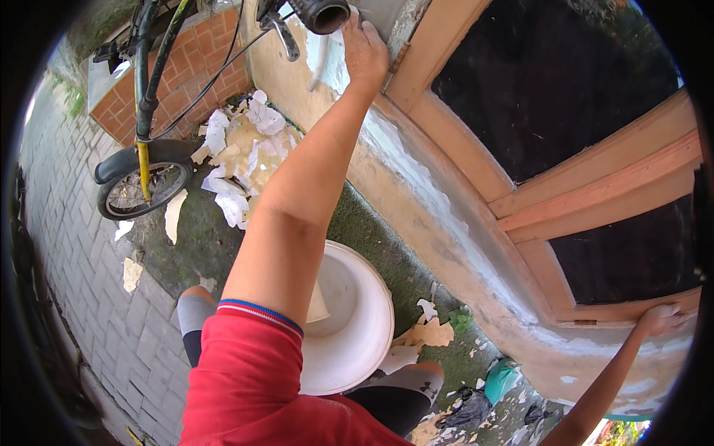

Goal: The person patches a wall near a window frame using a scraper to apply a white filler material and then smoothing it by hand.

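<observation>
Red-sleeved left arm stretches up, left hand (364,52) flat against wall (416,178); right hand (662,320) grip curls on window frame (632,308).

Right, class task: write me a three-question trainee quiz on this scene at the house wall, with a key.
1. True or false: the left hand presses on the peeling cream plaster wall.
2. What does the right hand rest on?
3. The round white plastic bucket stands: A) between the knees, B) beside the bicycle's black front wheel.

Key: 1 true. 2 the orange wooden window frame, at its lower edge. 3 A.
</observation>
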Motion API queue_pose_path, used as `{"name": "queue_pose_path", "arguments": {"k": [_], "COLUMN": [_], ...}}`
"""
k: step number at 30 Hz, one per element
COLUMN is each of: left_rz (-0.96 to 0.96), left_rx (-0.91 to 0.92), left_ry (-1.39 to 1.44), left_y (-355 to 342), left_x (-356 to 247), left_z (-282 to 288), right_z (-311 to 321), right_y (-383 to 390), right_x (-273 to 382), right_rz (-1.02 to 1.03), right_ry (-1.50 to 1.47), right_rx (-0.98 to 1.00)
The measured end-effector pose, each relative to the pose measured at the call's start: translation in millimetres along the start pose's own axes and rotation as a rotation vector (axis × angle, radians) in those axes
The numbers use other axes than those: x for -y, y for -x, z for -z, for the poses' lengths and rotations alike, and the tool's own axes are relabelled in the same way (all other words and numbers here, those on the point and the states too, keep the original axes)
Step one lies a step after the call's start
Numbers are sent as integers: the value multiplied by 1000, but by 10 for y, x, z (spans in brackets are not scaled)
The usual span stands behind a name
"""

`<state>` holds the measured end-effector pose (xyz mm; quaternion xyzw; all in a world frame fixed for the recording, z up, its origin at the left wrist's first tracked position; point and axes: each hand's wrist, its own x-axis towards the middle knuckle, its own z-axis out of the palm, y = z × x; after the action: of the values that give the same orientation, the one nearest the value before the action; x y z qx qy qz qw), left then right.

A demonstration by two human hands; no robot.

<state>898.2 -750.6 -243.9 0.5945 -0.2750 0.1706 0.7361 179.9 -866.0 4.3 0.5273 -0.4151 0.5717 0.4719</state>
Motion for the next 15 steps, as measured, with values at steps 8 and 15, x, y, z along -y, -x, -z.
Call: {"name": "queue_pose_path", "arguments": {"k": [8,15], "left_rz": [-154,-42], "left_rx": [40,57], "left_ry": [-24,-1], "left_y": [342,-106], "left_x": [174,-235], "left_z": [85,71], "right_z": [-88,-5], "right_y": [6,-17], "right_x": [-78,-110], "right_rz": [9,4], "right_ry": [-24,-13], "right_rx": [-4,5]}}
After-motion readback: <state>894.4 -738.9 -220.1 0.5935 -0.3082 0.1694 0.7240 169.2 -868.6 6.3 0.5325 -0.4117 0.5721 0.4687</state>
